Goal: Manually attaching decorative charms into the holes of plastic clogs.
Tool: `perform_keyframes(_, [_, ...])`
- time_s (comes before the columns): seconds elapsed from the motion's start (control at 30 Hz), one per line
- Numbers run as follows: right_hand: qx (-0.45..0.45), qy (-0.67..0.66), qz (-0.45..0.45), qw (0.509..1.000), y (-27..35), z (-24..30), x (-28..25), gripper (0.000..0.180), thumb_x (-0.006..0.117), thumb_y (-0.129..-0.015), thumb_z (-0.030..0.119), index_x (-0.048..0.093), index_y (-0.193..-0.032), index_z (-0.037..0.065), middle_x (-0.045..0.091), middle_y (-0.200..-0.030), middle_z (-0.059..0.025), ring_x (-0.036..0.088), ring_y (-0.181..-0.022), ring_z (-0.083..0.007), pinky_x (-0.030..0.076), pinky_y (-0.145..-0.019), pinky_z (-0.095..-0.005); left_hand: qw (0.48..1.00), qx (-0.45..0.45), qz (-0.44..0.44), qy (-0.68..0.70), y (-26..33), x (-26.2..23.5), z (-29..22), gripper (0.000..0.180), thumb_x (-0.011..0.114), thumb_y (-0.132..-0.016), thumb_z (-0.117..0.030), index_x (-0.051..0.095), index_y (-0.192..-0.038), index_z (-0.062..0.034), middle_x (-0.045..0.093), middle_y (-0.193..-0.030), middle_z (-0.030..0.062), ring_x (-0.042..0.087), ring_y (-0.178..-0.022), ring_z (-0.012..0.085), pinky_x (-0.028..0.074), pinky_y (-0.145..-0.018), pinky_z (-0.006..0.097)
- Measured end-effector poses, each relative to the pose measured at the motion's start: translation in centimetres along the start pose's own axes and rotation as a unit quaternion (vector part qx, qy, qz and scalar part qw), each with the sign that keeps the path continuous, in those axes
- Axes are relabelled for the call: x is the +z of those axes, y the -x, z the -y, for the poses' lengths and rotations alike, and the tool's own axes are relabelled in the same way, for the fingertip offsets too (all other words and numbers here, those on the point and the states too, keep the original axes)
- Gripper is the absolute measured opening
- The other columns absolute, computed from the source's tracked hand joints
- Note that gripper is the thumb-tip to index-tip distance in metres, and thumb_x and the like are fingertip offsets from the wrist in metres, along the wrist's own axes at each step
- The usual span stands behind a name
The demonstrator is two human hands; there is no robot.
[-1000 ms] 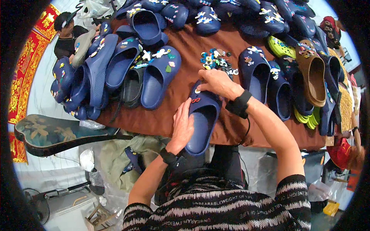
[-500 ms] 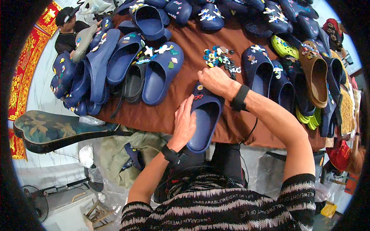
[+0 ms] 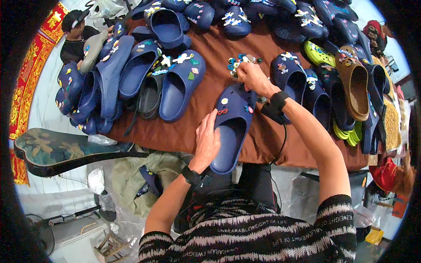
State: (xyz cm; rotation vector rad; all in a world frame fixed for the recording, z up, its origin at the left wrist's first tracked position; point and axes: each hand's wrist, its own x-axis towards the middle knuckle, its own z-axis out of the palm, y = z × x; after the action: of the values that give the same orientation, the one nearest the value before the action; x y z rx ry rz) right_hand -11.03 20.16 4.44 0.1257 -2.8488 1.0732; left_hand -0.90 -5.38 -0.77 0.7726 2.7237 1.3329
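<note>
A navy foam clog (image 3: 232, 127) lies lengthwise on the brown tablecloth (image 3: 258, 144), toe pointing away from me, with small colourful charms on its upper. My left hand (image 3: 206, 142) grips the clog's left side near the heel. My right hand (image 3: 251, 76) reaches past the toe into a small heap of loose shoe charms (image 3: 239, 62), fingers pinched among them; whether a charm is between them is hidden.
Many navy clogs (image 3: 180, 85) are spread over the table's far and left parts, with brown (image 3: 355, 90) and lime green (image 3: 318, 53) ones at right. A person in a black cap (image 3: 75, 33) sits at far left. A dark painted chair seat (image 3: 57, 149) stands lower left.
My right hand has moved from the clog's toe up to the heap of charms. The left hand keeps its grip on the clog.
</note>
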Motion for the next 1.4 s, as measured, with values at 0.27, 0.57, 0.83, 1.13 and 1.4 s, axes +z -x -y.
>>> perform_keyframes(0.27, [-0.002,0.052,-0.109,0.993,1.7,-1.9,-0.7,0.030,0.062,-0.092,0.030,0.067,-0.089,0.001,0.070,-0.082,-0.0229,0.069,-0.081,-0.0416,0.053,-0.073,-0.0510,1.000,0.004,-0.002,0.002,0.1,0.0,0.0,0.061,0.053,-0.090,-0.002,0.038,-0.149,-0.0044,0.047,-0.143,0.0216,0.044,-0.133,0.0381,0.033,-0.111,0.047])
perform_keyframes(0.57, [0.032,0.052,0.056,0.997,9.0,2.6,-0.1,0.056,0.065,-0.090,0.054,0.059,-0.102,0.000,0.069,-0.090,-0.0267,0.068,-0.088,-0.0446,0.052,-0.077,-0.0529,1.000,0.007,-0.012,0.004,0.1,0.1,0.1,0.061,0.054,-0.090,-0.002,0.038,-0.149,-0.0051,0.047,-0.143,0.0213,0.044,-0.134,0.0382,0.033,-0.112,0.047])
perform_keyframes(0.83, [0.088,-0.182,0.068,0.977,10.4,3.1,-0.7,0.020,0.054,-0.096,0.014,0.049,-0.112,0.004,0.065,-0.085,-0.0171,0.066,-0.069,-0.0308,0.053,-0.065,-0.0435,1.000,-0.015,-0.003,0.012,0.1,0.0,-0.6,0.060,0.050,-0.090,-0.003,0.039,-0.149,-0.0064,0.046,-0.146,0.0198,0.043,-0.136,0.0394,0.032,-0.114,0.046])
perform_keyframes(1.13, [0.152,-0.599,-0.103,0.780,13.3,1.3,3.2,0.008,0.054,-0.097,0.007,0.050,-0.103,0.005,0.056,-0.080,-0.0029,0.053,-0.058,-0.0121,0.046,-0.055,-0.0264,1.000,-0.004,-0.004,0.020,0.0,0.2,-0.5,0.062,0.056,-0.089,0.001,0.039,-0.149,-0.0068,0.047,-0.144,0.0193,0.044,-0.134,0.0371,0.033,-0.113,0.045])
perform_keyframes(1.4, [0.170,-0.725,-0.179,0.643,12.8,0.4,4.3,0.011,0.052,-0.102,0.014,0.050,-0.112,0.011,0.045,-0.072,0.0004,0.056,-0.068,-0.0170,0.059,-0.076,-0.0427,0.999,-0.028,-0.027,0.024,-0.1,0.4,-0.4,0.058,0.051,-0.093,-0.004,0.037,-0.150,-0.0050,0.044,-0.147,0.0198,0.041,-0.137,0.0375,0.032,-0.114,0.047])
